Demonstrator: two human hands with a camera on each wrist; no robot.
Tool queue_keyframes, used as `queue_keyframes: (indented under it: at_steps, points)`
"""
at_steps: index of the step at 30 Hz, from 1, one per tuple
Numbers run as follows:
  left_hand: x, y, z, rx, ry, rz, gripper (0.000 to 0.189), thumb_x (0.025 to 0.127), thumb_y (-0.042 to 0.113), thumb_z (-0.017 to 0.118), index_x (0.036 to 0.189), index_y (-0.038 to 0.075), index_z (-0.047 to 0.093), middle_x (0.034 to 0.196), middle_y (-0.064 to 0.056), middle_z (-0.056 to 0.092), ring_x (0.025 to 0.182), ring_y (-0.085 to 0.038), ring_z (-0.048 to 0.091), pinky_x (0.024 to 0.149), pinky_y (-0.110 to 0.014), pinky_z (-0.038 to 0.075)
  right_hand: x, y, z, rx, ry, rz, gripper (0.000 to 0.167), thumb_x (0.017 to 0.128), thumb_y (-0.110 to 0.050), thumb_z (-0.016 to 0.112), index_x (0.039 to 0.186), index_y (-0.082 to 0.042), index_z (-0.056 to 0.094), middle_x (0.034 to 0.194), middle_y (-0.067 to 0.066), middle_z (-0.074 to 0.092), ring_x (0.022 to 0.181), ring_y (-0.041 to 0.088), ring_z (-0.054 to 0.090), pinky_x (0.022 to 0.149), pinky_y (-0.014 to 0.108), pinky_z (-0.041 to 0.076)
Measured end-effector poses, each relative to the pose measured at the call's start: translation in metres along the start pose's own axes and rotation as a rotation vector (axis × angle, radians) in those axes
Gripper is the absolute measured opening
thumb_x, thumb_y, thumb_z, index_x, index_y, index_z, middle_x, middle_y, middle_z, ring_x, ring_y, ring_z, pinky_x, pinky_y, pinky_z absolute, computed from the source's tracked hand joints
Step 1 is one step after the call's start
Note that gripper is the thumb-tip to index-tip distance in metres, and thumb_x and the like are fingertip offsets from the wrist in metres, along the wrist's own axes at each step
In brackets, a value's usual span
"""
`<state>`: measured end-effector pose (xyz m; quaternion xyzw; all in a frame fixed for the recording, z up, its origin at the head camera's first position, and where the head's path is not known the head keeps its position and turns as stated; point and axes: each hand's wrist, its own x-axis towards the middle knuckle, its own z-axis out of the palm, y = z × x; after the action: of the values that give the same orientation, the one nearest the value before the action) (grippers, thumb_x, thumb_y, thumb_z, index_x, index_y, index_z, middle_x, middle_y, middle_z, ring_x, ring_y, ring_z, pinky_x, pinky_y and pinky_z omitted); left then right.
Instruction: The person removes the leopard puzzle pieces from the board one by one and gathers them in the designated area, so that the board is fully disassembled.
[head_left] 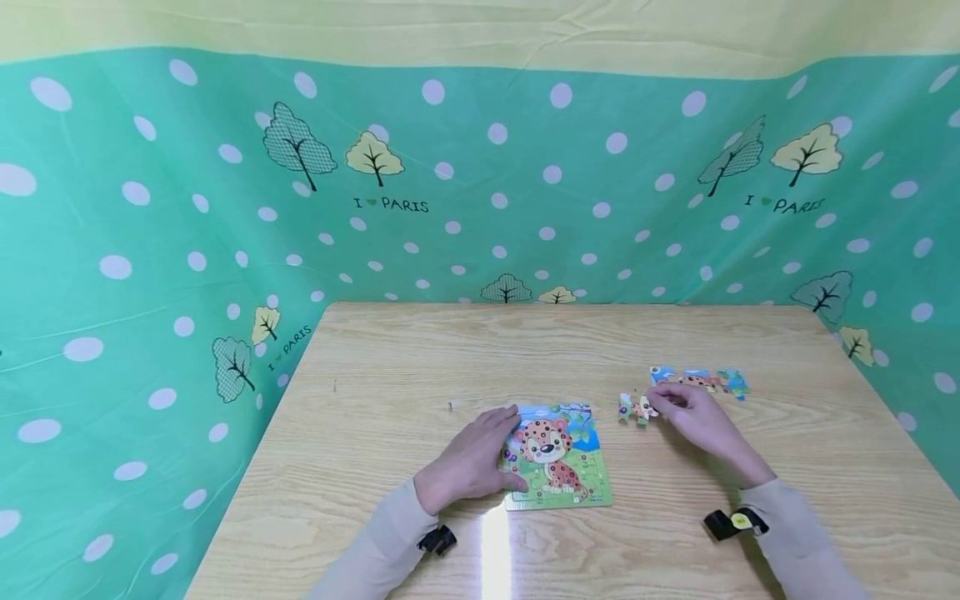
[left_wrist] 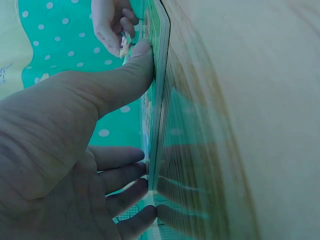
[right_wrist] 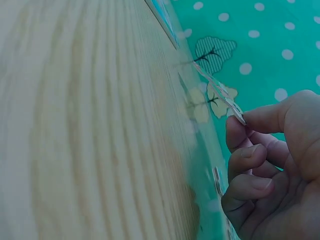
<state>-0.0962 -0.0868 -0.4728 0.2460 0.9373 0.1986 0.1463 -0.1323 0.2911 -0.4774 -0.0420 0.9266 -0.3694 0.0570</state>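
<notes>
A square jigsaw board [head_left: 558, 467] with a spotted cartoon leopard on grass lies on the table. My left hand [head_left: 472, 458] rests along its left side, fingers extended toward the upper left corner. In the left wrist view the thumb [left_wrist: 127, 75] lies on the board's face near its edge. My right hand [head_left: 697, 417] pinches a small joined strip of jigsaw pieces [head_left: 633, 409] between thumb and forefinger, tilted above the table in the right wrist view. Behind that hand lies a larger joined section of jigsaw [head_left: 731, 383], partly hidden by the fingers.
The wooden table [head_left: 375, 375] carries a bright light reflection below the board. A green dotted curtain [head_left: 480, 200] with printed trees hangs behind and along both sides. Black straps [head_left: 723, 525] sit around the sleeved wrists.
</notes>
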Motion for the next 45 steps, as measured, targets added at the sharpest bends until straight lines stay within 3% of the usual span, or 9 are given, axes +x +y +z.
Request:
queue_keyframes:
  at_steps: [8, 17, 25, 32, 40, 45]
  points:
    - [0.001, -0.001, -0.001, 0.004, -0.001, 0.002, 0.110, 0.081, 0.056, 0.088, 0.165, 0.005, 0.037, 0.175, -0.010, 0.032, 0.161, -0.031, 0.033, 0.132, -0.051, 0.032, 0.000, 0.009, -0.008, 0.011, -0.006, 0.019, 0.050, 0.112, -0.038, 0.053, 0.136, 0.004, 0.068, 0.140, 0.026, 0.067, 0.112, 0.031, 0.065, 0.086, 0.029, 0.052]
    - [0.000, 0.000, -0.001, 0.001, -0.003, 0.000, 0.110, 0.081, 0.055, 0.088, 0.165, 0.005, 0.037, 0.175, -0.010, 0.032, 0.161, -0.031, 0.033, 0.132, -0.051, 0.032, 0.000, 0.020, -0.017, -0.060, 0.045, 0.020, 0.047, 0.112, -0.037, 0.055, 0.131, 0.003, 0.072, 0.127, 0.025, 0.072, 0.106, 0.029, 0.064, 0.079, 0.031, 0.049]
    - [0.000, -0.001, -0.001, 0.004, 0.000, 0.004, 0.110, 0.081, 0.055, 0.088, 0.164, 0.005, 0.038, 0.175, -0.010, 0.033, 0.161, -0.031, 0.033, 0.132, -0.051, 0.032, 0.002, 0.027, -0.023, -0.090, 0.056, 0.048, 0.048, 0.111, -0.034, 0.055, 0.132, 0.006, 0.070, 0.134, 0.031, 0.068, 0.117, 0.043, 0.064, 0.091, 0.048, 0.053]
    - [0.000, -0.001, -0.001, 0.003, -0.001, 0.009, 0.110, 0.082, 0.056, 0.087, 0.165, 0.004, 0.037, 0.175, -0.010, 0.032, 0.161, -0.031, 0.033, 0.132, -0.051, 0.031, 0.004, 0.033, -0.033, -0.096, 0.001, 0.082, 0.052, 0.112, -0.039, 0.053, 0.136, 0.005, 0.068, 0.142, 0.034, 0.061, 0.122, 0.046, 0.060, 0.091, 0.049, 0.054]
    - [0.001, -0.001, -0.002, 0.011, -0.009, 0.011, 0.110, 0.082, 0.056, 0.086, 0.165, 0.005, 0.036, 0.176, -0.010, 0.031, 0.162, -0.032, 0.032, 0.132, -0.051, 0.032, 0.004, 0.039, -0.036, -0.116, -0.005, 0.062, 0.050, 0.111, -0.037, 0.057, 0.132, 0.006, 0.070, 0.134, 0.032, 0.066, 0.117, 0.044, 0.063, 0.088, 0.045, 0.054]
    - [0.000, -0.002, -0.001, 0.006, -0.006, 0.015, 0.109, 0.082, 0.056, 0.087, 0.165, 0.005, 0.037, 0.176, -0.010, 0.031, 0.161, -0.032, 0.032, 0.132, -0.052, 0.032, 0.005, 0.039, -0.034, -0.111, 0.009, 0.079, 0.053, 0.111, -0.040, 0.057, 0.133, 0.006, 0.070, 0.138, 0.034, 0.064, 0.122, 0.049, 0.061, 0.096, 0.059, 0.054]
